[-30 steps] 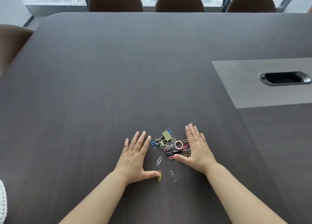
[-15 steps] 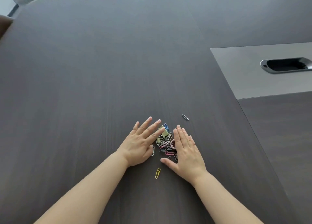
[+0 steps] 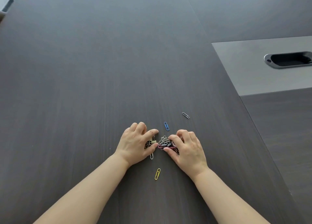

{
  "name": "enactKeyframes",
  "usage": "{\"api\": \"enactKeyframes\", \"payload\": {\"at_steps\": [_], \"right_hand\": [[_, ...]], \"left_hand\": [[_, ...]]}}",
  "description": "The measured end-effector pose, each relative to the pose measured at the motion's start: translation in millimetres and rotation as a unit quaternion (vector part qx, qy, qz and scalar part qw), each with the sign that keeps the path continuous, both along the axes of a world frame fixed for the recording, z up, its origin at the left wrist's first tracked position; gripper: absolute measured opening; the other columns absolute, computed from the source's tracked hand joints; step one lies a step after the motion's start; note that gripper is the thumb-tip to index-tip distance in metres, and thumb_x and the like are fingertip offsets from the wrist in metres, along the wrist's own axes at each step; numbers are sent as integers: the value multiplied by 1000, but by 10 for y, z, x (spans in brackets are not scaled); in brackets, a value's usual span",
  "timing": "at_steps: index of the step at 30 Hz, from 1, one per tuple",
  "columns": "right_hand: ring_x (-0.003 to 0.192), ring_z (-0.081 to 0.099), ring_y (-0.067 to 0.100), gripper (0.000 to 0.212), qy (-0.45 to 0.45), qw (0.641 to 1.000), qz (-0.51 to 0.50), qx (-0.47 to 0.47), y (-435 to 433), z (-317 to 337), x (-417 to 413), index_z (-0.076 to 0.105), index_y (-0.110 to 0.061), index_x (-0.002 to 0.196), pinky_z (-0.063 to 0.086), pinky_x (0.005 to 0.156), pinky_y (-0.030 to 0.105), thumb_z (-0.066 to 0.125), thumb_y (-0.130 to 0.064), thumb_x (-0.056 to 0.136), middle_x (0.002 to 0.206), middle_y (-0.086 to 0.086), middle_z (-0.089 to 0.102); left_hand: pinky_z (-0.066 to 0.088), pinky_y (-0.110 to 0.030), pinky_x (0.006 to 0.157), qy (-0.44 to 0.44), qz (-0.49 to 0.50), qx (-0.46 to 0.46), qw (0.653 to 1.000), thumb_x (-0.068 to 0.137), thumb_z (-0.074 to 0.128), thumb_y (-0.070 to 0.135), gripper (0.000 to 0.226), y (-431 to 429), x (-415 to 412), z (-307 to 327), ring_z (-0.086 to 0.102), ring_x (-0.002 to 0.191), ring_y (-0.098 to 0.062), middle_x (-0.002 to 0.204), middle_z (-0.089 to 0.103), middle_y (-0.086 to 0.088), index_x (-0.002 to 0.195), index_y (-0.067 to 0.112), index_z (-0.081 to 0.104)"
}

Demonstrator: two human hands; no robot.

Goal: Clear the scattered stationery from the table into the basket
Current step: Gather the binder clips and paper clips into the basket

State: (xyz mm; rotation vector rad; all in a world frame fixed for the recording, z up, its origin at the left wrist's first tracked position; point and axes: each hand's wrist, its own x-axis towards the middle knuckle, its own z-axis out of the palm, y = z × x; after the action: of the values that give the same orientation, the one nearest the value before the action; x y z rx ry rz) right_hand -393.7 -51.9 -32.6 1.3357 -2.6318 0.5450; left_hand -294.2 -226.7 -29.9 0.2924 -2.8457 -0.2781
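Left hand [image 3: 135,143]: fingers curled, thumb and forefinger pinching the left edge of the clip pile [image 3: 164,142], olive binder clip [image 3: 153,141] in the pinch.
Right hand [image 3: 188,147]: curled over the pile's right half, gripping pink and black clips.
Pile: on the table [image 3: 84,71] between the hands, partly hidden under both.
Strays beyond the fingers: blue paper clip [image 3: 166,126] just past; silver paper clip [image 3: 185,115] farther right.
Strays nearer the body: white paper clip [image 3: 151,155] by the left thumb; yellow paper clip [image 3: 157,174] between the wrists.
Far right: grey inset panel [image 3: 249,71] with black cable slot [image 3: 289,59], well apart from the clips.

The dark table [image 3: 84,88] carries a clip heap [image 3: 163,141], blue clip [image 3: 166,126], yellow clip [image 3: 157,174].
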Motion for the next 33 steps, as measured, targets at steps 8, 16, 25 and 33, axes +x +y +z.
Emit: {"api": "enactKeyframes", "payload": {"at_steps": [8, 16, 25, 33], "right_hand": [[53, 54, 16, 24, 36, 999, -21, -31, -3, -9, 57, 53, -19, 74, 36, 37, 20, 49, -41, 80, 66, -1, 51], [43, 49, 16, 27, 48, 997, -49, -27, -24, -11, 71, 48, -17, 63, 32, 34, 21, 46, -38, 80, 58, -2, 50], [32, 43, 16, 33, 21, 999, -25, -26, 12, 63, 47, 44, -15, 54, 26, 32, 16, 45, -35, 81, 46, -3, 46], [48, 41, 18, 31, -154, 982, -20, -107, -141, 725, 478, 44, -14, 59, 30, 47, 24, 53, -33, 82, 50, -7, 41]], "left_hand": [[37, -24, 40, 63, -4, -1, 998, 63, 55, 56, 41, 46, 68, 40, 45, 61, -17, 64, 51, 2, 74, 18, 42], [30, -15, 39, 66, -15, 30, 997, 69, 52, 55, 35, 44, 106, 8, 54, 42, -11, 47, 52, 9, 68, 20, 52], [31, -16, 37, 69, 81, 77, 991, 74, 47, 34, 34, 108, 237, 96, 41, 31, -19, 34, 40, 2, 46, 14, 47], [38, -23, 44, 126, 219, 239, 938, 72, 40, 48, 34, 77, 884, 675, 52, 39, -17, 36, 49, 17, 46, 26, 39]]}}
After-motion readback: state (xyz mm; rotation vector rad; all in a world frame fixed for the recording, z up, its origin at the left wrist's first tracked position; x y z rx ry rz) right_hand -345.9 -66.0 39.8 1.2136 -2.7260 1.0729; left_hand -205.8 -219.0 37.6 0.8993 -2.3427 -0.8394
